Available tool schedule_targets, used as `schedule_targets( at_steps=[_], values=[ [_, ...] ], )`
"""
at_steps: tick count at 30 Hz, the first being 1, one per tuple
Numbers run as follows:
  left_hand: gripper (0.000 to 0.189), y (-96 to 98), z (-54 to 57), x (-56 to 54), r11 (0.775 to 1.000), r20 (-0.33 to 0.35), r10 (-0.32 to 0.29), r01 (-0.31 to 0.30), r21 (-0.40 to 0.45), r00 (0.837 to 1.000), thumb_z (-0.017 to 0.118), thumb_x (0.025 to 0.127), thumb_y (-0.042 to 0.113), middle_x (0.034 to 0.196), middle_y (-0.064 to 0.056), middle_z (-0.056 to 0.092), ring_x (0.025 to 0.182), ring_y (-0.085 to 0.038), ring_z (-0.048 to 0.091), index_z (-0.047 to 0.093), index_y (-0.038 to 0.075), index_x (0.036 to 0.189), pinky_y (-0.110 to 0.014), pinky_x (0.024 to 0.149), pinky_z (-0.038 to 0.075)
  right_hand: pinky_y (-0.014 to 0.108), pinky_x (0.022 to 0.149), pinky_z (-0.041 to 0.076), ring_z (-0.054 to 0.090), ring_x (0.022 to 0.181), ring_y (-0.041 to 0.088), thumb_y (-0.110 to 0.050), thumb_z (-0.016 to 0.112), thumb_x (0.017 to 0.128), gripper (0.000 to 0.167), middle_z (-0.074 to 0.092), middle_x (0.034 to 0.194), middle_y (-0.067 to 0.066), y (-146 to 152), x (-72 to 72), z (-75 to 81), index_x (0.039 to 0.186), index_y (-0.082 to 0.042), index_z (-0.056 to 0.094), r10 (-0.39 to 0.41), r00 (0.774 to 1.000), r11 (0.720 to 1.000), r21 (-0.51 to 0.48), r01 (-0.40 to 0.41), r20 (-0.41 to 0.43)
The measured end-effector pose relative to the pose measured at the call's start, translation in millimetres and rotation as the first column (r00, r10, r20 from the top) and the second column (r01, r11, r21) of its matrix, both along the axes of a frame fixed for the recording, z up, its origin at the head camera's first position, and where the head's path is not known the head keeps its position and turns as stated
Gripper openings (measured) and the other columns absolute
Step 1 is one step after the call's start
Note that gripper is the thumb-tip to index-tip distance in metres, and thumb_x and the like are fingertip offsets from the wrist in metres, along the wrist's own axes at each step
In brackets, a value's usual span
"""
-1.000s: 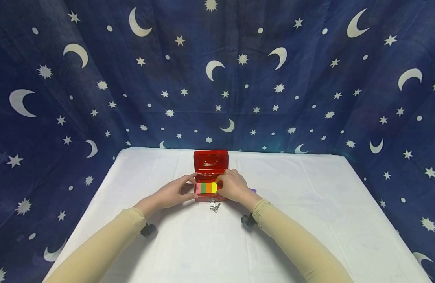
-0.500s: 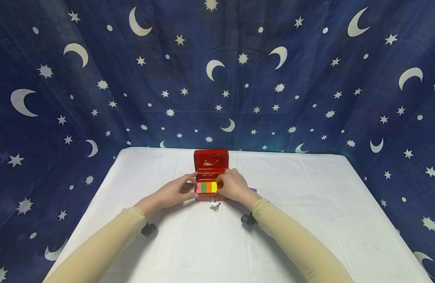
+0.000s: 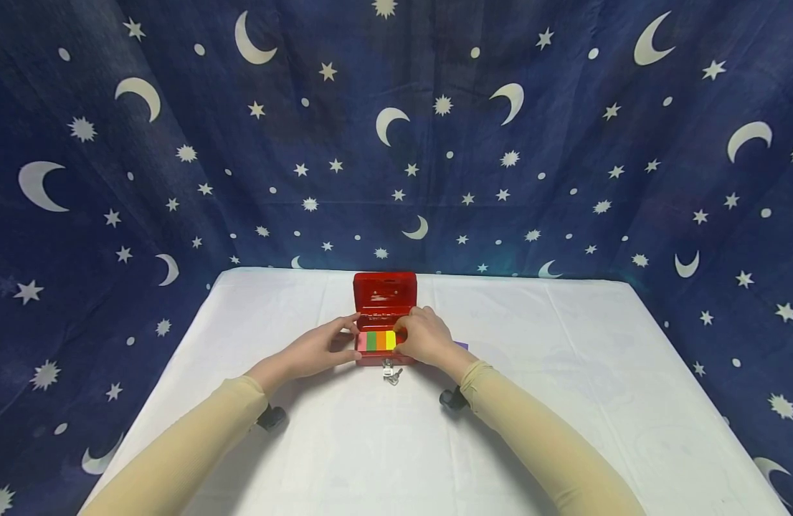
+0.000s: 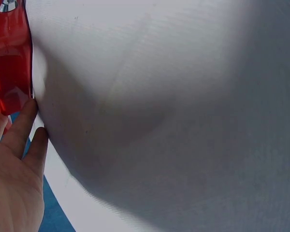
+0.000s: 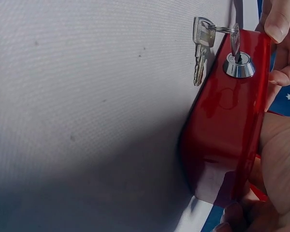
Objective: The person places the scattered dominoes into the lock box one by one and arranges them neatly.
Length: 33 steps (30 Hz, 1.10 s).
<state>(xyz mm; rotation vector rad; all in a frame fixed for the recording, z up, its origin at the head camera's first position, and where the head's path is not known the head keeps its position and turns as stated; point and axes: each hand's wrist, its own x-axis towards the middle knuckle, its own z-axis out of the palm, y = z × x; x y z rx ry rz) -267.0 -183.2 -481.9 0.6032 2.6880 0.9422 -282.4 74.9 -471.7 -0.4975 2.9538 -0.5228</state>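
Note:
A small red cash box [image 3: 386, 290] stands on the table with its lid raised. A strip of sticky page markers [image 3: 376, 341] in pink, green, orange and yellow lies in its opening. My left hand [image 3: 309, 350] grips the box's left end, thumb on the front rim and fingers along the side. At the yellow end, the thumb and fingers of my right hand [image 3: 425, 338] pinch the strip; their tips are partly hidden. The right wrist view shows the box's round lock [image 5: 239, 67] with a key in it and a second key [image 5: 199, 53] hanging from the ring.
A white cloth covers the table [image 3: 396, 444]. Part of a purple item [image 3: 462, 345] shows behind my right wrist. A dark blue curtain [image 3: 345, 129] with moons and stars hangs behind and at both sides.

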Motion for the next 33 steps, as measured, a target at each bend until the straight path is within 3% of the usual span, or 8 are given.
schedule_targets(
  at_steps=[3, 9, 13, 16, 20, 25, 33],
  values=[
    [0.054, -0.2, 0.3, 0.1, 1.0, 0.001, -0.002, 0.002, -0.004, 1.0, 0.077, 0.088, 0.053, 0.162, 0.011, 0.037, 0.14, -0.018, 0.049, 0.057, 0.027, 0.131, -0.052, 0.118, 0.033, 0.035, 0.086, 0.048, 0.048, 0.098, 0.018, -0.031, 0.092, 0.074, 0.047, 0.063, 0.103, -0.002, 0.3, -0.2, 0.3, 0.116, -0.015, 0.077, 0.001, 1.0, 1.0, -0.006, -0.001, 0.0],
    [0.079, -1.0, 1.2, 1.4, 1.0, 0.001, -0.004, 0.004, -0.001, 1.0, 0.076, 0.088, 0.055, 0.141, 0.011, 0.057, 0.137, -0.014, 0.051, 0.042, 0.027, 0.153, -0.05, 0.117, 0.035, 0.036, 0.086, 0.049, 0.049, 0.098, 0.019, -0.032, 0.091, 0.075, 0.047, 0.064, 0.105, -0.001, 1.4, -0.5, 2.9, 0.116, -0.014, 0.077, 0.002, 1.0, 1.0, -0.031, -0.001, 0.011],
    [0.063, -0.8, 1.8, 1.4, 1.0, 0.003, -0.008, 0.008, -0.001, 1.0, 0.076, 0.089, 0.054, 0.154, 0.012, 0.047, 0.138, -0.014, 0.05, 0.052, 0.027, 0.14, -0.049, 0.118, 0.034, 0.036, 0.088, 0.05, 0.05, 0.099, 0.02, -0.032, 0.091, 0.075, 0.049, 0.065, 0.107, 0.0, 2.1, -1.3, 3.7, 0.118, -0.014, 0.076, 0.004, 1.0, 0.999, -0.051, -0.002, 0.028],
    [0.062, -0.6, 2.0, 1.3, 1.0, -0.001, -0.01, 0.01, -0.002, 1.0, 0.076, 0.088, 0.055, 0.157, 0.011, 0.044, 0.139, -0.016, 0.049, 0.053, 0.027, 0.138, -0.05, 0.118, 0.034, 0.037, 0.089, 0.05, 0.051, 0.1, 0.019, -0.032, 0.091, 0.076, 0.048, 0.066, 0.107, -0.001, 2.5, -2.5, 2.5, 0.118, -0.014, 0.076, 0.006, 0.999, 0.998, -0.069, -0.003, 0.04],
    [0.08, -0.9, 1.9, 1.6, 1.0, -0.008, -0.01, 0.01, -0.001, 1.0, 0.075, 0.088, 0.057, 0.144, 0.009, 0.056, 0.14, -0.018, 0.049, 0.042, 0.026, 0.153, -0.051, 0.117, 0.034, 0.037, 0.089, 0.05, 0.051, 0.1, 0.019, -0.031, 0.089, 0.078, 0.044, 0.066, 0.105, -0.002, 3.3, -3.6, 1.5, 0.117, -0.015, 0.076, 0.011, 0.999, 0.995, -0.099, -0.006, 0.044],
    [0.077, -1.2, 2.1, 2.1, 1.0, 0.003, -0.001, 0.001, -0.003, 1.0, 0.075, 0.087, 0.059, 0.15, 0.01, 0.052, 0.14, -0.016, 0.048, 0.044, 0.029, 0.151, -0.05, 0.118, 0.034, 0.036, 0.086, 0.05, 0.051, 0.098, 0.017, -0.032, 0.087, 0.081, 0.04, 0.065, 0.102, -0.004, 4.1, -3.7, 1.7, 0.116, -0.016, 0.076, 0.015, 0.999, 0.992, -0.128, -0.01, 0.039],
    [0.084, -0.3, 1.4, 2.0, 1.0, 0.012, 0.014, -0.014, -0.012, 1.0, 0.076, 0.087, 0.058, 0.133, 0.012, 0.059, 0.14, -0.017, 0.048, 0.037, 0.031, 0.157, -0.051, 0.117, 0.034, 0.032, 0.081, 0.049, 0.051, 0.094, 0.016, -0.032, 0.086, 0.083, 0.037, 0.063, 0.097, -0.006, 5.4, -0.5, 3.7, 0.116, -0.017, 0.076, 0.039, 0.999, 0.988, -0.148, -0.038, 0.006]
  ],
)
